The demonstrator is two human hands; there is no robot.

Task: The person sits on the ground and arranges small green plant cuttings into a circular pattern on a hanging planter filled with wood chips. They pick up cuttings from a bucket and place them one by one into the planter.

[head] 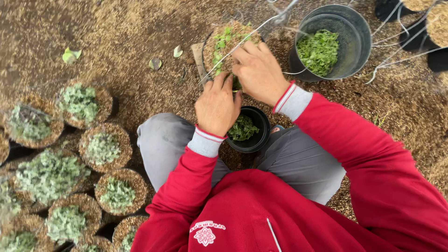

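A black hanging pot (pixel 227 44) filled with brown husk and small green plants stands tilted in front of me, its wire hangers rising up and to the right. My right hand (pixel 257 70) rests on the pot's top with fingers curled on the plants. My left hand (pixel 217 106) grips the pot's near side from below. Under my hands, between my knees, sits a small black pot (pixel 259 135) holding green cuttings.
A grey metal bucket (pixel 353 35) with green cuttings stands at the upper right, more black pots (pixel 417 37) with wires beyond it. Several husk-filled pots with pale green plants (pixel 102 147) crowd the left side. Husk covers the ground.
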